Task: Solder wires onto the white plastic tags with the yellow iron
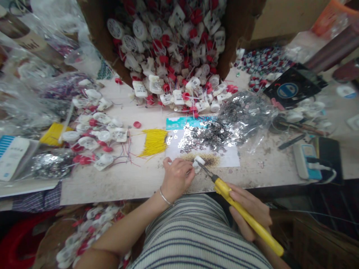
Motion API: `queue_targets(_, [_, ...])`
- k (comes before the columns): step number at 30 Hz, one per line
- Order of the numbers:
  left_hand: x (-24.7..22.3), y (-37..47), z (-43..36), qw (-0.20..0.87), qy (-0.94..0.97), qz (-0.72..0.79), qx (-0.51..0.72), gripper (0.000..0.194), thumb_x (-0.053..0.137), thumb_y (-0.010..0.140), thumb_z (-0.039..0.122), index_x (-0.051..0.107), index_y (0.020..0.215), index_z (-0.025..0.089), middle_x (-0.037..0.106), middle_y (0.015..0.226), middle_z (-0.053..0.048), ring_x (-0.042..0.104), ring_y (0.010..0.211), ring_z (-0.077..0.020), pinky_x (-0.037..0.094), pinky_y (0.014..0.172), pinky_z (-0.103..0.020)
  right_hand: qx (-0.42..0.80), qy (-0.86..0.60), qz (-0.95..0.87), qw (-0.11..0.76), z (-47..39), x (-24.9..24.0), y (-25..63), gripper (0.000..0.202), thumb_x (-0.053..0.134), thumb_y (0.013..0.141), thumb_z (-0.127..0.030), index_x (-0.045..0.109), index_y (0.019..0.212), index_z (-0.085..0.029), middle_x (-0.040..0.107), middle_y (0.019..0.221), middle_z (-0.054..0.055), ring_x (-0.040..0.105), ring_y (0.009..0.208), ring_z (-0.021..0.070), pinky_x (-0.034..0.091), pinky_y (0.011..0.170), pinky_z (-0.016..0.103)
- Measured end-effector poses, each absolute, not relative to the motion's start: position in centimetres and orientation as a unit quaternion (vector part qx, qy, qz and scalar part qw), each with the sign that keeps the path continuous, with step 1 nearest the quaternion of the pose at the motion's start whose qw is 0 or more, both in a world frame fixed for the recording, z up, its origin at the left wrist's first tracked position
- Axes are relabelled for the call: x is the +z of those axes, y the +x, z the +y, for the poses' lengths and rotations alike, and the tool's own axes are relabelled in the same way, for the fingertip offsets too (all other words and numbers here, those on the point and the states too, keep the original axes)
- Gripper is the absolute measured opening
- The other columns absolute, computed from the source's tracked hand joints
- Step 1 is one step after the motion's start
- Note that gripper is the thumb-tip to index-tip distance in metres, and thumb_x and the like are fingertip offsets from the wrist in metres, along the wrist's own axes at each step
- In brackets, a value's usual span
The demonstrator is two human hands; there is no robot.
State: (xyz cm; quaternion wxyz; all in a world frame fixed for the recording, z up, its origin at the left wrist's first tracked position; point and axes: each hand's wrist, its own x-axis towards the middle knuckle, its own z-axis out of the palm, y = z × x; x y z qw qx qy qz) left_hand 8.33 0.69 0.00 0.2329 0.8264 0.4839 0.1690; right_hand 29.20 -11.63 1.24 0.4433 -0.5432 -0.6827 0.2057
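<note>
My left hand [178, 175] is closed on a small white plastic part [199, 160], held low over the near edge of a paper sheet [228, 158]. The fingers hide part of it. In my right hand [249, 211] is a yellow-handled soldering iron [238, 209], pointing up and to the left. Its metal tip meets the white part or lies just over it; I cannot tell which. Brownish scorch marks stain the paper around there. Just beyond lies a heap of small shiny metal pieces [207, 136]. A bundle of yellow wires [154, 142] lies left of the paper.
A tipped cardboard box [241, 30] spills white and red plastic assemblies [179, 86] at the back. More assemblies [95, 138] lie left. A plastic bag of metal pieces [246, 112] sits right of the heap. Farther right are a power strip [307, 162] and a black box [294, 86].
</note>
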Motion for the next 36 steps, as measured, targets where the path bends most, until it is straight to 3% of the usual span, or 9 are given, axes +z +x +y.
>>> queue_targets(6, [0.0, 7.8, 1.0, 0.238, 0.831, 0.472, 0.171, 0.011, 0.058, 0.083, 0.026, 0.063, 0.075, 0.021, 0.072, 0.089, -0.001, 0.061, 0.086, -0.0205, 0.026, 0.092, -0.047, 0.212, -0.553, -0.594, 0.544, -10.0, -1.1, 27.8, 0.066, 0.059, 0.073, -0.004, 0.041, 0.133, -0.023, 0.058, 0.126, 0.01, 0.062, 0.109, 0.0246, 0.059, 0.084, 0.041])
queue_targets(9, [0.0, 7.1, 1.4, 0.262, 0.85, 0.417, 0.188, 0.029, 0.065, 0.078, 0.039, 0.061, 0.096, 0.017, 0.067, 0.103, -0.008, 0.058, 0.098, -0.0232, 0.036, 0.09, -0.042, 0.215, -0.576, -0.577, 0.538, -7.7, -2.1, 26.7, 0.032, 0.059, 0.074, -0.003, 0.062, 0.1, -0.023, 0.054, 0.128, 0.007, 0.061, 0.109, 0.023, 0.059, 0.084, 0.039])
queue_targets(12, [-0.1, 6.5, 1.7, 0.281, 0.871, 0.359, 0.183, 0.028, 0.063, 0.08, 0.036, 0.06, 0.099, 0.016, 0.065, 0.106, -0.01, 0.057, 0.1, -0.0229, 0.042, 0.089, -0.04, 0.19, -0.561, -0.598, 0.54, -4.9, -3.3, 25.7, 0.016, 0.06, 0.073, -0.004, 0.06, 0.073, -0.02, 0.055, 0.122, 0.004, 0.061, 0.104, 0.0186, 0.058, 0.083, 0.034])
queue_targets(14, [-0.3, 6.2, 1.7, 0.287, 0.866, 0.37, 0.175, 0.015, 0.055, 0.086, 0.028, 0.063, 0.089, 0.016, 0.069, 0.09, -0.007, 0.061, 0.086, -0.0196, 0.046, 0.081, -0.036, 0.171, -0.539, -0.62, 0.543, -3.5, -4.2, 25.1, 0.016, 0.062, 0.071, -0.005, 0.06, 0.074, -0.021, 0.053, 0.122, 0.003, 0.061, 0.104, 0.0175, 0.058, 0.084, 0.033])
queue_targets(17, [-0.7, 6.0, 2.1, 0.308, 0.822, 0.449, 0.166, 0.018, 0.051, 0.089, 0.024, 0.066, 0.083, 0.017, 0.069, 0.076, -0.005, 0.062, 0.068, -0.0158, 0.048, 0.066, -0.029, 0.143, -0.515, -0.661, 0.527, -2.5, -5.4, 24.3, 0.018, 0.061, 0.072, -0.005, 0.06, 0.079, -0.022, 0.049, 0.125, 0.004, 0.059, 0.106, 0.0169, 0.057, 0.085, 0.031])
queue_targets(24, [-1.6, 6.9, 4.7, 0.225, 0.777, 0.584, 0.063, 0.023, 0.05, 0.087, 0.022, 0.061, 0.105, 0.014, 0.07, 0.079, -0.007, 0.064, 0.071, -0.0194, 0.048, 0.066, -0.029, 0.159, -0.527, -0.653, 0.52, -4.4, -4.9, 22.6, 0.017, 0.063, 0.072, -0.006, 0.057, 0.075, -0.021, 0.05, 0.124, 0.004, 0.062, 0.101, 0.0165, 0.06, 0.079, 0.03])
queue_targets(28, [-1.7, 7.6, 5.1, 0.2, 0.798, 0.567, 0.039, 0.016, 0.05, 0.088, 0.022, 0.063, 0.093, 0.015, 0.068, 0.078, -0.007, 0.063, 0.074, -0.0211, 0.046, 0.066, -0.03, 0.17, -0.564, -0.603, 0.539, -5.3, -4.0, 23.6, 0.018, 0.061, 0.073, -0.004, 0.056, 0.071, -0.021, 0.054, 0.121, 0.004, 0.064, 0.098, 0.0166, 0.059, 0.078, 0.031])
queue_targets(32, [-1.7, 7.3, 4.0, 0.186, 0.86, 0.475, 0.028, 0.015, 0.051, 0.088, 0.021, 0.066, 0.09, 0.017, 0.067, 0.077, -0.007, 0.061, 0.076, -0.0221, 0.045, 0.07, -0.033, 0.159, -0.572, -0.6, 0.536, -6.2, -3.3, 26.0, 0.03, 0.064, 0.071, -0.005, 0.059, 0.094, -0.023, 0.06, 0.114, 0.007, 0.063, 0.099, 0.0202, 0.059, 0.08, 0.037])
queue_targets(36, [-1.7, 6.6, 2.7, 0.259, 0.844, 0.468, 0.043, 0.017, 0.054, 0.086, 0.019, 0.065, 0.099, 0.019, 0.069, 0.084, -0.006, 0.063, 0.078, -0.0198, 0.048, 0.073, -0.031, 0.17, -0.549, -0.655, 0.49, -7.1, -2.7, 27.7, 0.049, 0.06, 0.074, -0.007, 0.055, 0.119, -0.025, 0.059, 0.117, 0.009, 0.061, 0.105, 0.0235, 0.059, 0.082, 0.04])
